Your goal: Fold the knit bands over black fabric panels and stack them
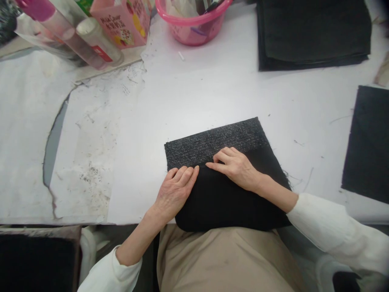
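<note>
A black fabric piece (234,198) lies on the table's front edge, its near end hanging toward my lap. Across its far side runs a speckled dark grey band (215,142), with a seam or fold where it meets the plain black part. My left hand (177,188) is closed at that fold, near the left side, fingertips pressed together on the cloth. Just right of it, my right hand (235,166) pinches the same line, index finger pointing left and the other fingers curled. A small gap separates the two hands. The fabric's right side is frayed with loose threads.
A stack of black fabric (314,34) lies at the back right, and another black piece (369,144) at the right. A pink basin (194,30) with small items stands at the back. Bottles (99,40) and a pink box (121,24) are at the back left. Torn white paper (85,154) covers the table.
</note>
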The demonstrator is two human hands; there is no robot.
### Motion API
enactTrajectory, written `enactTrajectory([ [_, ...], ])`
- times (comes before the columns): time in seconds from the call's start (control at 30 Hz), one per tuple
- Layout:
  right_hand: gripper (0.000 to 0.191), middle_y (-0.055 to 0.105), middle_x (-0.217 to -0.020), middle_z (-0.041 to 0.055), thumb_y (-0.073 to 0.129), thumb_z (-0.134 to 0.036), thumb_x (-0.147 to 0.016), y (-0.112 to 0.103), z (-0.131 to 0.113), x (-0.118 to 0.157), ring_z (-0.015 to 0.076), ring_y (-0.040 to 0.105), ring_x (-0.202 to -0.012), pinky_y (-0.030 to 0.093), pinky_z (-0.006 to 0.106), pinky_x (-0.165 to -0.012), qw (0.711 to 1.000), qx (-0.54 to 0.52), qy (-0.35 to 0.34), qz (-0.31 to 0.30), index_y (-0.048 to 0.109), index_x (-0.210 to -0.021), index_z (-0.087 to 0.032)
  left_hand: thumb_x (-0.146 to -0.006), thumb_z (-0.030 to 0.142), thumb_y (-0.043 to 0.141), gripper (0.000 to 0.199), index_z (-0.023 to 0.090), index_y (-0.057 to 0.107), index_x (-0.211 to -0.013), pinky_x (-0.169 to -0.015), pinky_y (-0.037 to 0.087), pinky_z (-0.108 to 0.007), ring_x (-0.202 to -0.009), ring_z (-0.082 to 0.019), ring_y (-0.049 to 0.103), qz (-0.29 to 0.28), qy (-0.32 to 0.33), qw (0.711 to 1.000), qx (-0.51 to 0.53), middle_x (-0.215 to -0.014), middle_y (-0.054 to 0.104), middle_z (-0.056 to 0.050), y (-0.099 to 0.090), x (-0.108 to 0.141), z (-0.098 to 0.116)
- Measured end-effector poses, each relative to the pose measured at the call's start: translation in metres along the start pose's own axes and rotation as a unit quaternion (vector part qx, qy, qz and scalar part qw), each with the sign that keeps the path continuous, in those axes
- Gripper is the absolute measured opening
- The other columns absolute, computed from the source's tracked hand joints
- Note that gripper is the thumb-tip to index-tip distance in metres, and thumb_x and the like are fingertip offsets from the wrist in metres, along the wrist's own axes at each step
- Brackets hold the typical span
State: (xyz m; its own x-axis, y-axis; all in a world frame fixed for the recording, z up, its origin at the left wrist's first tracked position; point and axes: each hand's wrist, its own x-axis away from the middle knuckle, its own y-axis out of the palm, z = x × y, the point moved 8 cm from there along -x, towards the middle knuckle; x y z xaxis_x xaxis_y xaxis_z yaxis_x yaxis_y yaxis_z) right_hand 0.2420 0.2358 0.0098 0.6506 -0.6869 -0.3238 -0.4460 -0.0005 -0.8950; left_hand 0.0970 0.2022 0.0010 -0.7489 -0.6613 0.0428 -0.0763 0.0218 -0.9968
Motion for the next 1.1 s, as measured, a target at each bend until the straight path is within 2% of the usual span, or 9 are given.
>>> enactTrajectory([
  [0.1,0.025,0.063,-0.094,0.0050,0.047,-0.020,-0.098,-0.002,0.004,0.006,0.0164,0.050,-0.089,0.037,0.032,-0.075,1.000,-0.006,0.008,-0.002,0.066,-0.114,-0.024,-0.096,0.009,0.041,0.047,0.010,0.041,-0.143,-0.095,0.043,-0.038,-0.113,-0.023,0.054,-0.012,0.012,1.000,-0.001,-0.121,0.058,-0.013,0.000,-0.004,0.002],
  [0.3,0.025,0.064,-0.096,0.0049,0.046,-0.020,-0.098,-0.009,0.013,0.016,0.0164,0.051,-0.092,0.038,0.031,-0.075,1.000,-0.007,0.018,0.007,0.066,-0.113,-0.024,-0.097,0.013,0.041,0.049,0.015,0.037,-0.146,-0.087,0.046,-0.038,-0.103,-0.022,0.057,-0.035,0.012,0.999,-0.003,-0.112,0.060,-0.011,0.002,-0.016,0.004],
  [0.5,0.025,0.065,-0.099,0.0051,0.046,-0.019,-0.098,-0.014,0.021,0.025,0.0170,0.052,-0.094,0.039,0.032,-0.077,1.000,0.004,0.024,-0.003,0.065,-0.113,-0.023,-0.096,0.008,0.039,0.046,0.010,0.041,-0.142,-0.094,0.043,-0.039,-0.114,-0.023,0.053,-0.013,0.043,0.999,0.020,-0.120,0.059,-0.013,-0.001,-0.025,0.010],
  [0.77,0.024,0.064,-0.098,0.0053,0.046,-0.020,-0.098,-0.022,0.033,0.035,0.0168,0.052,-0.093,0.039,0.032,-0.077,1.000,0.012,0.023,-0.008,0.065,-0.112,-0.023,-0.097,0.012,0.041,0.050,0.015,0.036,-0.146,-0.084,0.045,-0.037,-0.099,-0.022,0.056,-0.050,0.052,0.997,0.025,-0.107,0.060,-0.010,0.001,-0.040,0.013],
  [0.93,0.024,0.063,-0.097,0.0053,0.045,-0.020,-0.099,-0.027,0.038,0.040,0.0164,0.051,-0.092,0.039,0.032,-0.077,1.000,0.022,0.018,-0.011,0.065,-0.111,-0.022,-0.096,0.011,0.041,0.046,0.011,0.039,-0.143,-0.088,0.044,-0.037,-0.108,-0.023,0.053,-0.033,0.071,0.996,0.041,-0.118,0.058,-0.012,-0.003,-0.048,0.019],
  [1.1,0.023,0.063,-0.094,0.0055,0.045,-0.019,-0.099,-0.032,0.041,0.042,0.0160,0.050,-0.090,0.039,0.031,-0.075,1.000,0.017,0.010,-0.008,0.066,-0.109,-0.022,-0.096,0.009,0.039,0.049,0.014,0.037,-0.145,-0.082,0.045,-0.036,-0.100,-0.021,0.055,-0.053,0.082,0.995,0.027,-0.114,0.058,-0.011,-0.004,-0.058,0.022],
])
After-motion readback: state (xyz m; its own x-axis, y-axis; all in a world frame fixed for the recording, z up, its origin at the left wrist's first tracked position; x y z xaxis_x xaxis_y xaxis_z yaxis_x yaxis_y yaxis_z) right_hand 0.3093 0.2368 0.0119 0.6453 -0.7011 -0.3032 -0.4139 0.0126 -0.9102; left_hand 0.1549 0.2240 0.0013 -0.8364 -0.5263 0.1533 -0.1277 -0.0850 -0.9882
